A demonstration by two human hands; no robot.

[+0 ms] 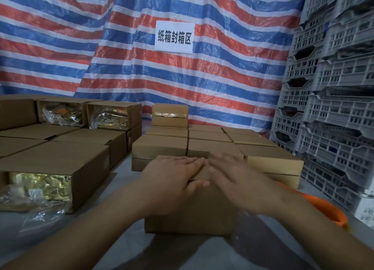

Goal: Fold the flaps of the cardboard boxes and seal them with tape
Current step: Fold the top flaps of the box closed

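Observation:
A small brown cardboard box [194, 215] stands on the grey surface right in front of me. My left hand [174, 178] lies flat on its top with the fingers spread and pointing right. My right hand [234, 174] lies flat on the top too, fingers pointing left, slightly blurred. The fingertips of both hands almost meet over the middle of the box top. The hands hide the flaps and any seam under them. No tape roll shows clearly in either hand.
Open boxes [54, 172] with gold-foil packets in plastic sit at the left. Closed boxes [210, 146] stand in rows behind, one taped box [170, 116] on top. Grey plastic crates [332, 99] are stacked at right. An orange object [327, 209] lies at right. A striped tarp with a sign [174, 37] hangs behind.

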